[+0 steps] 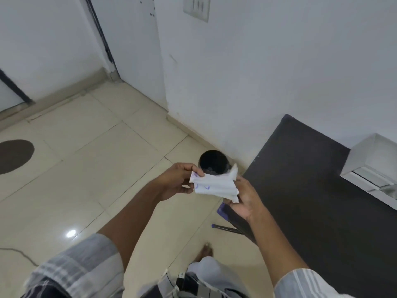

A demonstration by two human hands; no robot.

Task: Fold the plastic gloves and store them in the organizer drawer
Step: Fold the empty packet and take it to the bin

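A person's 2 hands, left (176, 181) and right (247, 198), each keep a grip clamped on folded white gloves (214, 186), held above the floor (96, 168) left of a dark bench (322, 201).

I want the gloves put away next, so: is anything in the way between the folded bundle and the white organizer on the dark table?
Nothing visible blocks it. Both hands, left hand and right hand, hold the folded gloves beside the dark table; bare tabletop lies before the organizer, partly out of frame.

Both arms extended forward, left hand (178, 181) pinching with thumb and fingers, right hand (247, 198) cupped palm-up, fingers curled.
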